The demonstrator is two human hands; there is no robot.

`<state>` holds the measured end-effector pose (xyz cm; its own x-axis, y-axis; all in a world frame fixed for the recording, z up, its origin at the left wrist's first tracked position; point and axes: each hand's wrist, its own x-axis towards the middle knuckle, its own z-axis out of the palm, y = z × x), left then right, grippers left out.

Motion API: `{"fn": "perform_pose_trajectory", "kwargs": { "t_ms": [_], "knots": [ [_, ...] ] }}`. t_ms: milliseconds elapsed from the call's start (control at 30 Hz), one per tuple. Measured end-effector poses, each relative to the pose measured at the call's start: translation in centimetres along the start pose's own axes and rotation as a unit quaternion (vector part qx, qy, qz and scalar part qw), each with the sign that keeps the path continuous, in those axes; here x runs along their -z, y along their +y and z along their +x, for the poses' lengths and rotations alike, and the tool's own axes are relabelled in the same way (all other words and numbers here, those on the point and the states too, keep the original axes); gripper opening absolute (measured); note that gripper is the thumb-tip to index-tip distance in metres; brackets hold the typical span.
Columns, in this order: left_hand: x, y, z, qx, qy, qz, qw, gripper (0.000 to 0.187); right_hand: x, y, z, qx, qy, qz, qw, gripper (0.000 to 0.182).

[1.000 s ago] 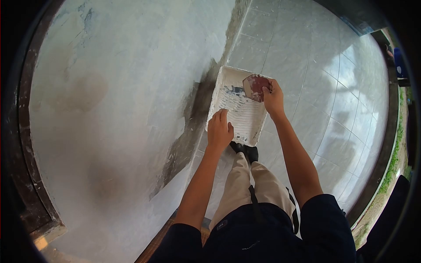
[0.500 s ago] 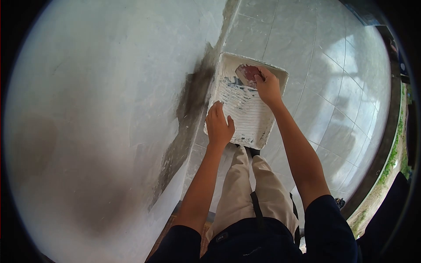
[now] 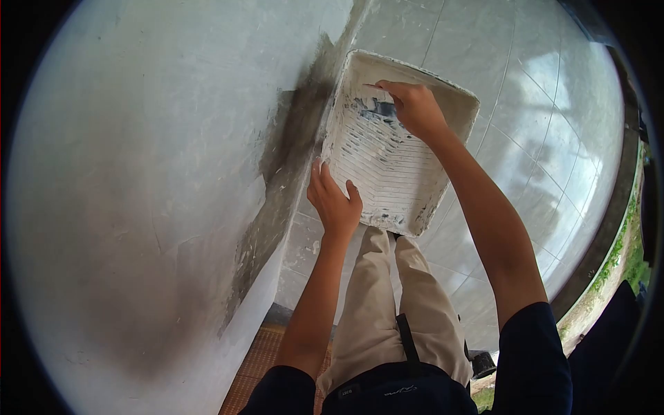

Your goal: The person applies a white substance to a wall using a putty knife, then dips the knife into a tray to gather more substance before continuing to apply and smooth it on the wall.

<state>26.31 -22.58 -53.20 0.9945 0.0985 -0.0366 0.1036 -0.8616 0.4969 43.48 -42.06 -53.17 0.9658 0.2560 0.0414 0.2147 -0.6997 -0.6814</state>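
Note:
My right hand [image 3: 416,111] is closed on a reddish putty scraper [image 3: 374,86], seen almost edge-on over the far end of a paint tray [image 3: 448,155]. The tray is whitish, with a ribbed floor smeared with pale paste and dark patches. At the tray's left side is my left hand [image 3: 335,203], its fingers stretched along the rim and the thumb apart. Whether its fingertips press on the rim cannot be made out.
Left of the tray rises a grey-white wall [image 3: 159,173] with a dark unpainted strip [image 3: 294,128] along its base. Grey floor tiles [image 3: 532,117] lie to the right. My legs [image 3: 373,290] stand just behind the tray, beside a brown mat [image 3: 256,363].
The scraper has turned from showing its broad face to nearly edge-on, as my right hand rose toward the tray's far end. My left hand has shifted left toward the rim.

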Motion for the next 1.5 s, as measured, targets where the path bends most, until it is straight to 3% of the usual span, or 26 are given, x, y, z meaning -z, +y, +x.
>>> {"fn": "perform_pose_trajectory", "kwargs": {
  "t_ms": [133, 200, 267, 400, 567, 667, 700, 767, 800, 867, 1167, 1300, 1367, 1500],
  "knots": [
    [0.0, 0.4, -0.9, 0.071, 0.019, 0.030, 0.997, 0.072, -1.1, -0.4, -0.9, 0.009, 0.005, -0.024, 1.000, 0.040],
    [0.0, 0.6, -1.3, 0.098, 0.032, 0.051, 0.993, 0.074, -2.1, -0.6, -1.7, 0.057, 0.000, -0.068, 0.996, 0.043],
    [-0.1, 1.0, -1.5, 0.282, 0.018, 0.024, 0.959, 0.078, -3.9, -0.5, -2.5, 0.077, 0.019, -0.098, 0.992, 0.044],
    [-1.4, -0.8, -2.3, 0.315, 0.058, -0.128, 0.939, 0.083, -5.3, -1.2, -3.4, 0.086, 0.030, -0.129, 0.987, 0.046],
    [-1.7, -1.2, -1.0, 0.437, 0.097, -0.293, 0.845, 0.085, -5.3, -1.5, -4.2, 0.092, 0.035, -0.136, 0.986, 0.045],
    [-1.8, -0.9, -0.9, 0.437, 0.094, -0.278, 0.850, 0.085, -4.3, -2.9, -4.5, 0.098, 0.043, -0.098, 0.989, 0.041],
    [-1.9, -0.7, -0.9, 0.436, 0.093, -0.279, 0.850, 0.085, -3.6, -3.3, -4.4, 0.062, 0.020, -0.073, 0.995, 0.040],
    [-2.2, -0.4, -0.9, 0.492, 0.108, -0.298, 0.811, 0.086, -2.5, -3.6, -3.8, 0.026, -0.002, -0.048, 0.998, 0.038],
    [-2.1, -0.1, -0.9, 0.493, 0.108, -0.298, 0.811, 0.086, -2.1, -3.2, -3.1, 0.027, 0.026, -0.044, 0.998, 0.038],
    [-1.9, 0.5, -0.7, 0.559, 0.102, -0.334, 0.752, 0.089, -2.3, -1.9, -1.8, 0.036, 0.070, -0.042, 0.996, 0.039],
    [-1.4, 1.0, -0.6, 0.566, 0.081, -0.356, 0.739, 0.094, -3.5, -2.0, -2.4, 0.075, -0.012, -0.056, 0.996, 0.041],
    [-0.5, 1.7, -0.3, 0.553, 0.076, -0.383, 0.737, 0.089, -2.0, -1.8, -3.1, 0.070, 0.006, -0.047, 0.996, 0.041],
    [-0.6, 1.6, -0.4, 0.545, 0.075, -0.380, 0.744, 0.089, -0.3, -1.1, -3.2, 0.021, 0.074, -0.017, 0.997, 0.040],
    [-1.9, 0.7, -1.0, 0.548, 0.088, -0.361, 0.750, 0.095, 0.3, 1.2, -3.3, -0.017, 0.087, -0.087, 0.992, 0.039]
  ]
}}
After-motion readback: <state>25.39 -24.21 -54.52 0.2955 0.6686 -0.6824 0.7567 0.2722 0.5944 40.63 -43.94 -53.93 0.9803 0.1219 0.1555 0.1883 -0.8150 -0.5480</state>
